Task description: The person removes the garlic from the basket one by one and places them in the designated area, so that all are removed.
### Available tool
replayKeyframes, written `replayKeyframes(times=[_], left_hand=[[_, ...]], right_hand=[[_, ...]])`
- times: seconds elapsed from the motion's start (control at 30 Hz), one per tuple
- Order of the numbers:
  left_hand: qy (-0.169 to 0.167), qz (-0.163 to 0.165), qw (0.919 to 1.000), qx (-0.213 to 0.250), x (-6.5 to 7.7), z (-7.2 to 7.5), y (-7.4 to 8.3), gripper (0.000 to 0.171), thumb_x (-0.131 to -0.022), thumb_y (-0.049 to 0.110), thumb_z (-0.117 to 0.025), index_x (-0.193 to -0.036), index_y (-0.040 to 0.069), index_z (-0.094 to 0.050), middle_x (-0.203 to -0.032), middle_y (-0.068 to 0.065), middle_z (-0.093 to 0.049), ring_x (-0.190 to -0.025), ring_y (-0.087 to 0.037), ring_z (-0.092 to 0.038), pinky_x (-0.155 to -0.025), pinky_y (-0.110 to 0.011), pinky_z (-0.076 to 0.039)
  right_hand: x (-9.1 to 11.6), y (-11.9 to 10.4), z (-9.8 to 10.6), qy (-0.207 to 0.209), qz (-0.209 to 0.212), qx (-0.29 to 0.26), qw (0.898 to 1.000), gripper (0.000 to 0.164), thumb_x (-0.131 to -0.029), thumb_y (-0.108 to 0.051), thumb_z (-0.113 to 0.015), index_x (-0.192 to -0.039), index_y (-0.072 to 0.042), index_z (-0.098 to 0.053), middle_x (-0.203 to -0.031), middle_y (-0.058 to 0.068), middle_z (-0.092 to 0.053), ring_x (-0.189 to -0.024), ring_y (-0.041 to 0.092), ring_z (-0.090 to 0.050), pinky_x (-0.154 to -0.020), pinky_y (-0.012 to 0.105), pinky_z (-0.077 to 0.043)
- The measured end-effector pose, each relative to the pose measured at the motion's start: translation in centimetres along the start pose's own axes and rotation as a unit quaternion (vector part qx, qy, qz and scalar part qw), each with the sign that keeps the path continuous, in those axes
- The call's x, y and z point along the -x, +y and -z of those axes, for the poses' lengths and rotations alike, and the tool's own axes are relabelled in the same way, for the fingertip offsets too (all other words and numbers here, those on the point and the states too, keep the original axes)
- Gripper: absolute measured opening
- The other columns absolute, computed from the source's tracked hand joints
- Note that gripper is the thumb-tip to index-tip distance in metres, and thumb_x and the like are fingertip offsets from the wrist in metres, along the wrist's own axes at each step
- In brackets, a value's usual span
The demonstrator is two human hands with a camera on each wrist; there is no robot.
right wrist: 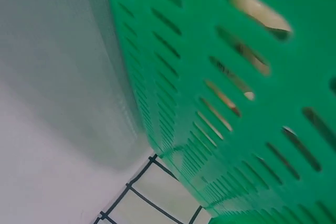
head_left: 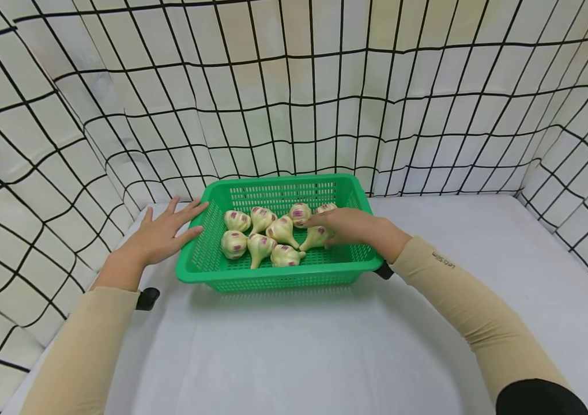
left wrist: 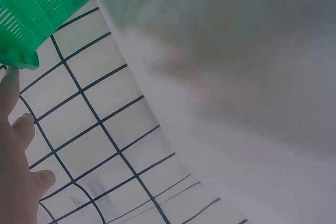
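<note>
Leftmost, the net (head_left: pixel 57 150) runs along the side of the table (head_left: pixel 283 346), and before it a beige sleeve (head_left: pixel 78 351) leads to a black strap piece (head_left: pixel 147 298) at the wrist. The left hand (head_left: pixel 161 235) lies flat and spread, fingers apart and mostly straight, holding nothing; its thumb and fingertips rest on the left rim of the green basket (head_left: pixel 281 273), and the left wrist view shows a fingertip against that rim. The bulbs (head_left: pixel 260 246) lie inside the basket, beyond the left hand's reach as it now lies. At their left end, two sit one behind the other just inside the basket wall; next come several in the middle with necks pointing various ways, some touching. Further right, one bulb (head_left: pixel 315 237) lies right under the fingers of the right hand (head_left: pixel 348 225), its neck pointing left and toward the front, its right end hidden by the hand. Another lies just behind the hand, partly covered, and a third is near the fingertips at the back. The right hand comes in over the basket's right rim, fingers bent downward; whether they grip that bulb or only touch it, I cannot tell, as the right wrist view shows mainly the basket's slotted wall. Rightmost, a lettered sleeve (head_left: pixel 475 323) slants to a black band (head_left: pixel 540 397).
</note>
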State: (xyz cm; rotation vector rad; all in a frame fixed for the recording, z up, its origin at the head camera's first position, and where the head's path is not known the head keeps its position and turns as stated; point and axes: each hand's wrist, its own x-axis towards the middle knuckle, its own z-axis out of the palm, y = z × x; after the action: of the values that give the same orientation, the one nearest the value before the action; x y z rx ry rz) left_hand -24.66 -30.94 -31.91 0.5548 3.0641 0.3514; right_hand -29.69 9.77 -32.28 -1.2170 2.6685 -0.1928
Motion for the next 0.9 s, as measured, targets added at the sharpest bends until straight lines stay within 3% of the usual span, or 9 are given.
replayKeyframes(times=[0.43,0.9], left_hand=[[-0.010,0.012,0.9999,-0.004,-0.05,-0.06,-0.07,0.071,-0.107,0.056,-0.040,-0.166,0.020,-0.022,-0.171,-0.011,-0.013,-0.155,-0.043,0.004,-0.113,-0.073,0.013],[-0.006,0.012,0.9999,0.006,0.03,-0.09,0.04,0.071,-0.107,0.055,-0.040,-0.165,0.019,-0.024,-0.170,-0.011,-0.014,-0.155,-0.043,0.005,-0.113,-0.072,0.014]], right_hand=[[-0.33,-0.08,-0.31,0.002,0.002,0.038,0.999,0.062,-0.092,-0.012,-0.079,-0.149,-0.008,-0.054,-0.152,0.009,-0.053,-0.138,0.032,-0.050,-0.108,0.046,-0.047],[-0.24,0.05,-0.48,0.026,0.020,0.052,0.998,0.052,-0.089,-0.011,-0.082,-0.136,-0.004,-0.061,-0.141,0.018,-0.054,-0.108,0.032,-0.067,-0.093,0.039,-0.056]])
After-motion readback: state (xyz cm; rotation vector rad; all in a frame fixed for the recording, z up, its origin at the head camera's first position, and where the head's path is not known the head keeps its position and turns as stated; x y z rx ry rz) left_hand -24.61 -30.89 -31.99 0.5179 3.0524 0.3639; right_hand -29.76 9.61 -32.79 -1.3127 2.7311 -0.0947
